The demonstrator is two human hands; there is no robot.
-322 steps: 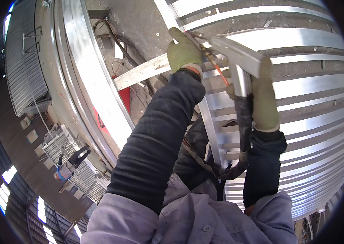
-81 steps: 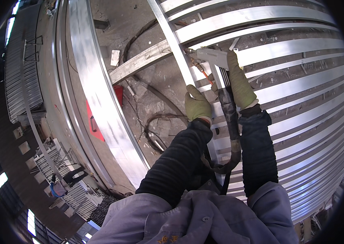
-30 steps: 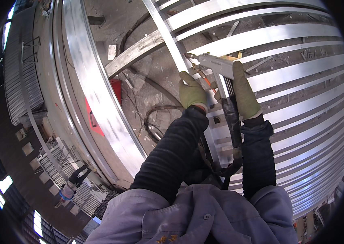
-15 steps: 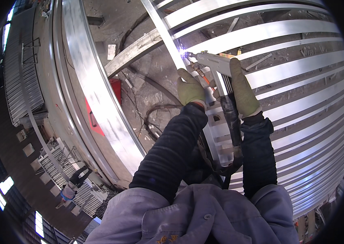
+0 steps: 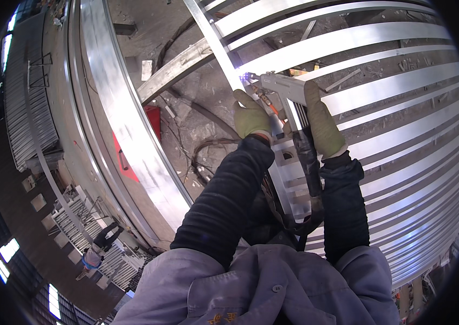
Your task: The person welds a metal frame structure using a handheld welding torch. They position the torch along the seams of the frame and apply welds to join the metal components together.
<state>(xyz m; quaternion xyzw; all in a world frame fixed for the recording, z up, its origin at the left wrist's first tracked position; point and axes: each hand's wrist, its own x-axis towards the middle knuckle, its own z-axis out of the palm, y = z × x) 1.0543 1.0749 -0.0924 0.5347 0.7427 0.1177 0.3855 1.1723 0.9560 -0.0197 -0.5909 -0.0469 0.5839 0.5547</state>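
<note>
Right now, we have the grey welding torch [image 5: 286, 85] on the right side of the side rail [image 5: 219, 51], its nozzle turned toward that rail. A small violet-white spark [image 5: 245, 77] glows at the rail's right edge, near the end of a slat; the glare keeps us from telling whether the nozzle touches the metal. Our right hand [image 5: 324, 122], in an olive glove, grasps the torch by its upright handle, to the right of the side rail, with the palm against the handle's right side and some fingertips showing on its left. Our left hand [image 5: 252, 115], gloved alike, lies at the side rail, nearer to us than the spark, its fingers loosely bent; we cannot tell whether it grips the rail or merely rests there.

An orange hose [image 5: 273, 109] slants beneath the torch, just right of the side rail, and a black-wrapped cable [image 5: 308, 157] drops from the handle toward our body, on that same side. Bright slats [image 5: 392, 86] run off to the right from the side rail in a long row. To its left, a pale crossbar [image 5: 175, 72] reaches across to a wide metal beam [image 5: 113, 81], and dark cables [image 5: 205, 112] curl on the floor between rail and beam. A red case [image 5: 154, 123] lies partly hidden by the beam, left of the side rail. Well away on that side, another person [image 5: 94, 255] is beside some slatted metalwork [image 5: 118, 262].
</note>
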